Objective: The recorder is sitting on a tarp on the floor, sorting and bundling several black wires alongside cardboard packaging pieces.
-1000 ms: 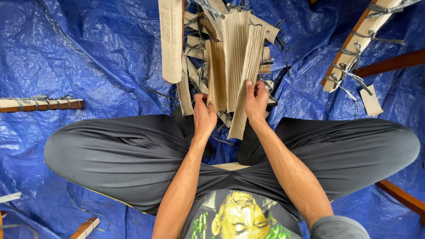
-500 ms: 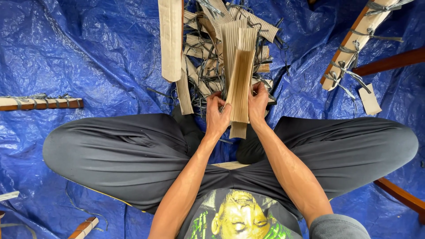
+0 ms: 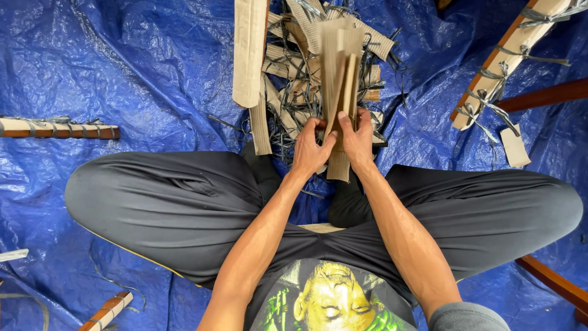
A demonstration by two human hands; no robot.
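A folded bundle of corrugated cardboard strips (image 3: 339, 79) stands on edge in front of the seated person, its long axis running away from the body toward the top of the view, its lower end projecting just below the two hands. The left hand (image 3: 310, 151) and right hand (image 3: 357, 140) press against the bundle from opposite sides near that lower end, thumbs and fingers curled round it, so both are clenched on the cardboard; the hands almost touch each other, and neither is plainly nearer the strips' far end. The greater length of the bundle lies beyond the grip, away from the person. Directly behind it lies a loose heap of cardboard offcuts and dark strapping (image 3: 294, 79), with one long pale cardboard strip (image 3: 250, 52) lying just to the left, roughly parallel to the bundle. No container is in view: everything rests on a crumpled blue tarpaulin (image 3: 135, 73). The person sits cross-legged in dark trousers (image 3: 177, 202), knees spread to either side of the hands. Farther out, wooden rails partly wrapped in cardboard and strapping lie on the tarpaulin: one at upper right (image 3: 502, 61) and one at the left edge (image 3: 58, 129), both well apart from the hands.
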